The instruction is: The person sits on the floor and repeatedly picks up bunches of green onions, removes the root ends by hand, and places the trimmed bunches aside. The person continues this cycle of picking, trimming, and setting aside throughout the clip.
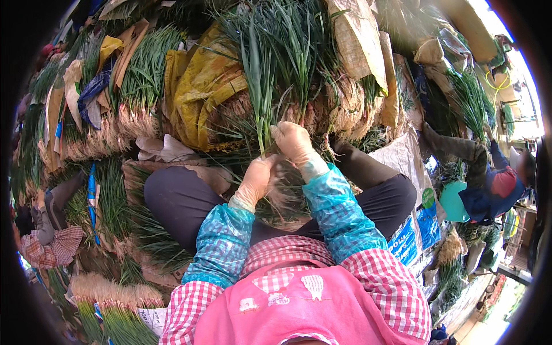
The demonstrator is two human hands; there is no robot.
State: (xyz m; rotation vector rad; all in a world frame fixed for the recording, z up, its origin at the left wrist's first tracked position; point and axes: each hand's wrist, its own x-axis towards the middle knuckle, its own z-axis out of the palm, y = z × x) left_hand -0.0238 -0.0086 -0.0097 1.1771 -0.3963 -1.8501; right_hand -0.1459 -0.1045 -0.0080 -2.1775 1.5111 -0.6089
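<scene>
Both my hands wear pale gloves and meet in front of me, over my crossed legs. My left hand (255,176) is closed round the lower stems of some long green plants, like scallions (261,118); blurred pale roots hang below it. Just above and to the right, my right hand (292,139) has its fingers bent against the same stems; whether it grips them is not clear. Beyond the hands stands a heap of the same green plants (289,43) with pale, stringy roots.
A yellow woven sack (202,90) lies left of the heap, a beige sack (360,39) on its right. More rooted bundles (138,116) line the left. One person (496,185) bends at right beside a turquoise stool (454,201); another person (49,241) is at far left.
</scene>
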